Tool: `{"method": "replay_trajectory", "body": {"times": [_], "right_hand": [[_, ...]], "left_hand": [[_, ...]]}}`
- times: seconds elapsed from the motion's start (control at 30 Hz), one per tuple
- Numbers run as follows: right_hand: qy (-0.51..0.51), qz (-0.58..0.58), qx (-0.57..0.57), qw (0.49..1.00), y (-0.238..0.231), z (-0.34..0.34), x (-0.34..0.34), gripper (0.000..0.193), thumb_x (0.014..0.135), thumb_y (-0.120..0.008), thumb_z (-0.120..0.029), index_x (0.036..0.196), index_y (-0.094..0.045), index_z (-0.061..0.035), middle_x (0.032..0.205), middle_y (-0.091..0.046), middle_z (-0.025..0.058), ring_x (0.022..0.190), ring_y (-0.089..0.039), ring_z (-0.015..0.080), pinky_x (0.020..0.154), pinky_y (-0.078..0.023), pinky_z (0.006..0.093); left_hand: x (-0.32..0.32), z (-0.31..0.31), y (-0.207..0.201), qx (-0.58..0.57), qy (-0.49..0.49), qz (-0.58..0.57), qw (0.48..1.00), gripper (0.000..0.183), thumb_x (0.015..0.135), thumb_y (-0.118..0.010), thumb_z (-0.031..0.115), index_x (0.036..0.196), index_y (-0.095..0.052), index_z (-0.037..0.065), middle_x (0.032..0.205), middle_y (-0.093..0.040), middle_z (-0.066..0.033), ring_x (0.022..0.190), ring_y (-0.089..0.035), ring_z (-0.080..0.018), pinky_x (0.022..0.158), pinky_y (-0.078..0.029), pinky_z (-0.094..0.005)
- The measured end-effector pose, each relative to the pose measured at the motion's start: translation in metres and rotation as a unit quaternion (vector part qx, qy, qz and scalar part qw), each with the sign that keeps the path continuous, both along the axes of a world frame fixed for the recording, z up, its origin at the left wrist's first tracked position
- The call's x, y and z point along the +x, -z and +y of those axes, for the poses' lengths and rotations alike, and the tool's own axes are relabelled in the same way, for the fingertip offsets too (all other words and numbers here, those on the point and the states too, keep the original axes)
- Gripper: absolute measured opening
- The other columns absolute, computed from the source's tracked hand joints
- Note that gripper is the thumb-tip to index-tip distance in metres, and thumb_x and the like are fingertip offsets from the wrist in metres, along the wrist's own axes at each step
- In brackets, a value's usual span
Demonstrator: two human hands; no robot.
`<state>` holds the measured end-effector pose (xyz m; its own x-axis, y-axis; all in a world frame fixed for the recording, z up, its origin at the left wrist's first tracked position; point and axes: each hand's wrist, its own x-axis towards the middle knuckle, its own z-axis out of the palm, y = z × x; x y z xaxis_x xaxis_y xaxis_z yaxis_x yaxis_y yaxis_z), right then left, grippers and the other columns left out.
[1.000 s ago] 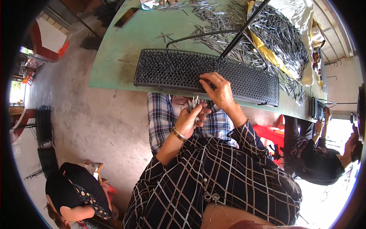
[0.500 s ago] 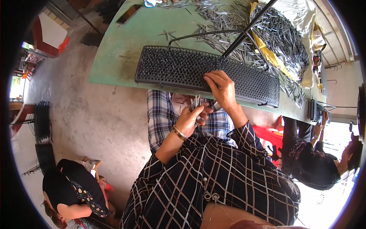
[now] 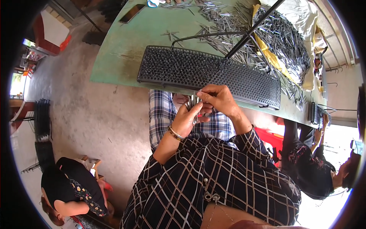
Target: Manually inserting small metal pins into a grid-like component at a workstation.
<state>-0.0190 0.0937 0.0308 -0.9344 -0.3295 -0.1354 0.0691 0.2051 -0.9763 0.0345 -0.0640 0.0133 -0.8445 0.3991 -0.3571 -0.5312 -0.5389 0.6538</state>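
Note:
My left hand (image 3: 185, 119) is closed around a small bunch of thin metal rods (image 3: 193, 100), which stand up between thumb and fingers just below the table's edge. At their upper ends my right hand (image 3: 222, 100) pinches a rod with thumb and forefinger; the other fingers are curled. Just beyond both hands lies a long black rack (image 3: 171, 68), a perforated block with rows of round holes and a black wire handle. Many holes in its left part have shiny tips in them; those on the right look bare.
Loose metal rods (image 3: 225, 19) lie scattered over the green table (image 3: 110, 63). A large heap spills from a yellow-edged sack (image 3: 272, 55). A phone (image 3: 132, 13) rests at far left. Co-workers sit at right (image 3: 312, 168) and lower left (image 3: 74, 187); a red stool (image 3: 268, 139) stands below the table.
My right hand has drawn back from the rack toward me and down to the rods in my left hand. The left hand has stayed nearly in place.

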Motion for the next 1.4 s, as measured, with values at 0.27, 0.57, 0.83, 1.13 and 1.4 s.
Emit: {"method": "replay_trajectory", "body": {"times": [0.27, 0.57, 0.83, 1.13, 1.4], "right_hand": [[0.059, -0.029, -0.031, 0.997, 0.002, -0.008, -0.007, 0.022, 0.085, -0.066, -0.016, 0.093, -0.066, 0.0046, 0.074, -0.065, 0.0063, 0.066, -0.055, 0.0067, 0.056, -0.046, 0.0240], [0.136, 0.351, 0.146, 0.915, 0.014, -0.032, -0.031, 0.024, 0.079, -0.069, -0.008, 0.103, -0.066, -0.0046, 0.081, -0.066, 0.0089, 0.071, -0.062, 0.0174, 0.064, -0.049, 0.0278], [0.120, 0.385, 0.174, 0.898, 0.018, -0.032, -0.031, 0.023, 0.077, -0.069, -0.009, 0.100, -0.067, -0.0054, 0.080, -0.065, 0.0076, 0.071, -0.059, 0.0228, 0.068, -0.046, 0.0329], [0.085, 0.524, 0.282, 0.799, 0.014, -0.031, -0.031, 0.019, 0.075, -0.068, -0.015, 0.092, -0.065, -0.0067, 0.093, -0.059, 0.0033, 0.076, -0.054, 0.0211, 0.067, -0.040, 0.0332], [0.013, 0.474, 0.216, 0.854, 0.012, -0.018, -0.021, 0.019, 0.074, -0.066, -0.008, 0.092, -0.065, -0.0056, 0.104, -0.060, 0.0062, 0.084, -0.056, 0.0224, 0.073, -0.043, 0.0335]], "left_hand": [[0.005, -0.007, 0.016, -0.109, -0.049, 0.020, 0.993, 0.028, 0.092, -0.054, 0.025, 0.106, -0.061, 0.002, 0.089, -0.066, -0.0056, 0.074, -0.060, -0.0101, 0.054, -0.048, -0.0237], [0.002, -0.009, 0.018, -0.013, -0.044, -0.054, 0.998, 0.026, 0.093, -0.052, 0.020, 0.110, -0.057, 0.001, 0.095, -0.065, -0.0099, 0.082, -0.064, -0.0171, 0.066, -0.056, -0.0303], [0.002, -0.013, 0.022, 0.071, -0.037, -0.077, 0.994, 0.028, 0.093, -0.050, 0.015, 0.117, -0.052, 0.001, 0.107, -0.062, -0.0130, 0.095, -0.062, -0.0217, 0.077, -0.055, -0.0355], [0.002, -0.014, 0.025, 0.060, -0.026, -0.066, 0.996, 0.028, 0.094, -0.050, 0.016, 0.117, -0.053, 0.001, 0.107, -0.062, -0.0129, 0.097, -0.062, -0.0203, 0.079, -0.053, -0.0340], [-0.001, -0.018, 0.026, 0.086, -0.043, -0.077, 0.992, 0.024, 0.092, -0.051, 0.014, 0.114, -0.053, 0.005, 0.107, -0.063, -0.0107, 0.100, -0.061, -0.0209, 0.083, -0.051, -0.0344]]}}
